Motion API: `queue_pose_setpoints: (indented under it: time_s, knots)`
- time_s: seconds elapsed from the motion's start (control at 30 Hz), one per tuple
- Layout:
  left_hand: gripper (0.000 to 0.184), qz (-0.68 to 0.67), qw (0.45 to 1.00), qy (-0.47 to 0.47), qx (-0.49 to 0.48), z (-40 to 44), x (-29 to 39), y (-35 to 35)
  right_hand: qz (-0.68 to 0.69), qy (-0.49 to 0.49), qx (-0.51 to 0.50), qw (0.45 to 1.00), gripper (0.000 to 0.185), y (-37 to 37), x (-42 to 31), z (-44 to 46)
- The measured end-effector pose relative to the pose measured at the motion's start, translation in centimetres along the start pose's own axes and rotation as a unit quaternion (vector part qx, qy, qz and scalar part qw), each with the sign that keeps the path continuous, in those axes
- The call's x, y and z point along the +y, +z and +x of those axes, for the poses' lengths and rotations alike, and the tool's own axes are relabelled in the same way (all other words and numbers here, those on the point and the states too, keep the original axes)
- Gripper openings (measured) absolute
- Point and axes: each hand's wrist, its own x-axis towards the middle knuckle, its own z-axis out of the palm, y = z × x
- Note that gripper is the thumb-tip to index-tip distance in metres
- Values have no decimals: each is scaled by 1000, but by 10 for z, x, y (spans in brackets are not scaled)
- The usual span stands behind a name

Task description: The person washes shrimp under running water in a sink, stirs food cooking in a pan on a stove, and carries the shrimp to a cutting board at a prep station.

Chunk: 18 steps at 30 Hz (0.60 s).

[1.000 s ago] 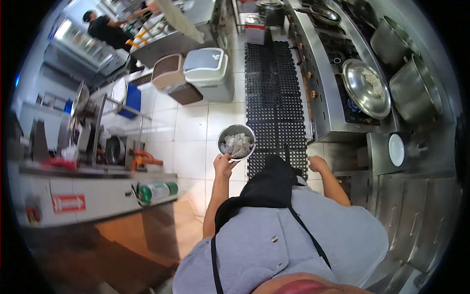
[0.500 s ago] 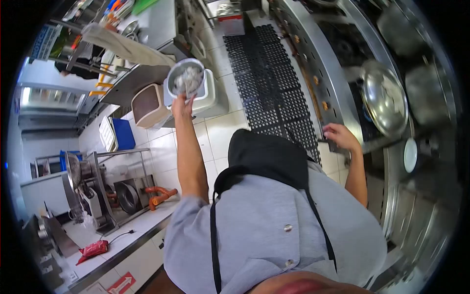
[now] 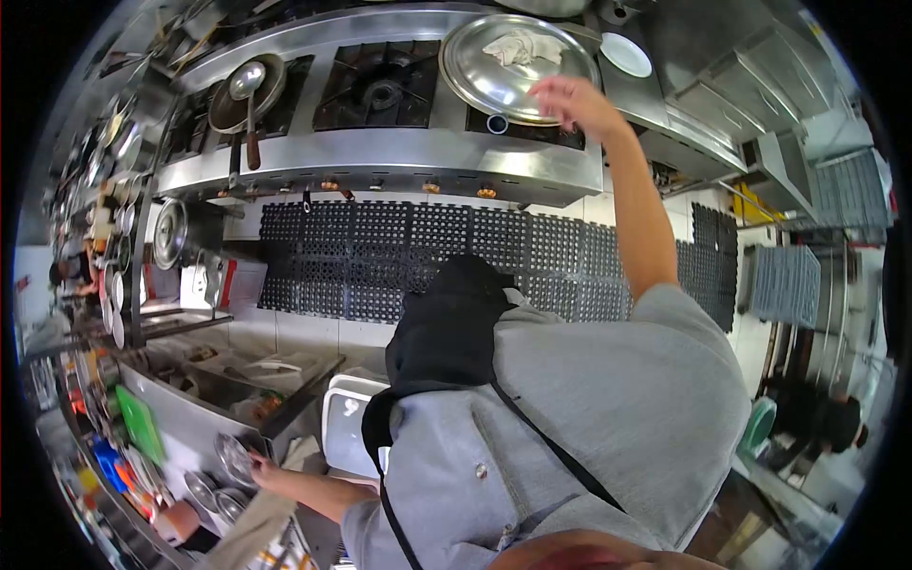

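At the lower left, my left hand (image 3: 266, 470) grips the rim of a metal bowl (image 3: 234, 458) at the edge of a steel counter. The bowl's contents are hard to make out. My right hand (image 3: 575, 104) hovers over the stove side with its fingers apart and nothing in them. Near it, a large round metal lid (image 3: 475, 81) covers a burner, and a crumpled pale cloth (image 3: 522, 47) lies on top of the lid. Whether my right fingertips touch the lid cannot be told.
The stove (image 3: 380, 157) spans the top, with a pan (image 3: 228, 112) and ladle at left. Black matting (image 3: 361, 256) covers the floor. A white bin (image 3: 351, 432) stands by the left counter. Another person (image 3: 826, 418) is at the far right.
The view has swung round toward the stove. My left hand has carried the bowl from over the bins to the counter. My right hand has risen beside the lid.
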Motion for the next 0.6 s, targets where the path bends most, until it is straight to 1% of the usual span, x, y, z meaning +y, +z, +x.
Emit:
queue_pose_setpoints:
  time_s: [0.03, 0.07, 0.1, 0.13, 0.17, 0.2, 0.23, 0.27, 0.33, 0.37, 0.43, 0.47, 0.5, 0.57, 0.6]
  knots:
    - [43, -16, 1000, 10, 15, -4, -17, -2, -33, 17, 62, 997, 20, -17, 5, 18]
    - [42, -9, 997, -1, 72, -1, -30, 4, -70, 30, 119, 990, 20, -26, 17, 41]
    - [42, -114, 983, -68, 129, -2, -41, 4, -157, 35, 157, 974, 19, -35, 20, 58]
    - [42, -411, 864, -162, 242, -11, -19, 12, -243, 38, 192, 950, 20, -46, 24, 78]
    - [42, -504, 788, -171, 310, -17, -10, 18, -247, 37, 193, 949, 20, -59, 41, 109]
    - [41, -533, 755, -167, 344, -25, 11, 23, -400, -49, 224, 887, 24, -73, 68, 144]
    - [41, -542, 739, -175, 360, -32, 21, 36, -537, -131, 246, 796, 28, -82, 85, 167]
    - [40, -551, 722, -183, 376, -39, 30, 49, -540, -131, 240, 796, 28, -87, 87, 182]
    - [38, -582, 654, -201, 440, -54, 48, 58, -600, -91, 95, 789, 39, -84, 96, 209]
    - [38, -581, 652, -202, 443, -60, 64, 68, -601, -94, 92, 789, 39, -86, 95, 222]
    - [38, -491, 724, -250, 415, -77, 92, 91, -652, -74, -4, 755, 44, -90, 93, 239]
    - [38, -449, 758, -232, 412, -89, 100, 109, -677, -63, -56, 731, 47, -93, 91, 245]
    - [36, -416, 773, -233, 419, -98, 116, 126, -679, -62, -68, 728, 47, -94, 84, 245]
    - [32, -367, 797, -234, 418, -109, 152, 158, -696, -52, -154, 699, 45, -92, 53, 238]
    - [29, -347, 808, -236, 414, -119, 164, 167, -697, -50, -169, 695, 45, -101, 57, 236]
